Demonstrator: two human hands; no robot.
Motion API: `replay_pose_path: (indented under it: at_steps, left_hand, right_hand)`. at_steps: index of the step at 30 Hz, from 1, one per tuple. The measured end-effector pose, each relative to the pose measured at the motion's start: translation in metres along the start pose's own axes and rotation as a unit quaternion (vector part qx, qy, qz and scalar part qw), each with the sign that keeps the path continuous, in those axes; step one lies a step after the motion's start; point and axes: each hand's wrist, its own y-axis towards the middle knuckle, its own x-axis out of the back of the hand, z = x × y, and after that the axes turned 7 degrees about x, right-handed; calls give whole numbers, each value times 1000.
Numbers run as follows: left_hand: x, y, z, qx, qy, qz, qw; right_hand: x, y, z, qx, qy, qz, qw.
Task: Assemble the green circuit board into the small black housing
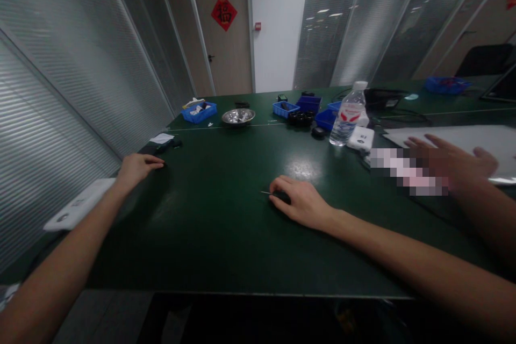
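My right hand (300,201) rests on the dark green table (209,236), its fingers curled round a small screwdriver (282,196). The dark handle lies under my fingers, and the thin metal shaft points left. Over at the table's left side, my left hand (137,171) has its fingertips pinched together just above the surface. Whatever is between those fingertips is too small and dark to make out. Beyond that hand lie small dark items (167,145) and a white paper (162,138).
A metal bowl (238,117) with small pieces, a blue basket (199,112) and several other blue containers stand farther back. A water bottle (350,115) stands beside a white box (360,138). Another person's blurred hand (451,158) is at right. A white device (78,205) lies left.
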Motion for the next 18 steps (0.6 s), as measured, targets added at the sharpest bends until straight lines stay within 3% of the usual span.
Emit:
replay_pose_path:
  at_steps: [11,18]
  left_hand:
    - [-1,-3,1,-14,50,4,999]
    - [-5,-10,-11,-21,92,1,996]
  right_hand:
    - [0,-1,1,-1,-3,2,1000]
    - [-3,-1,-1,3,-9,-4,1000]
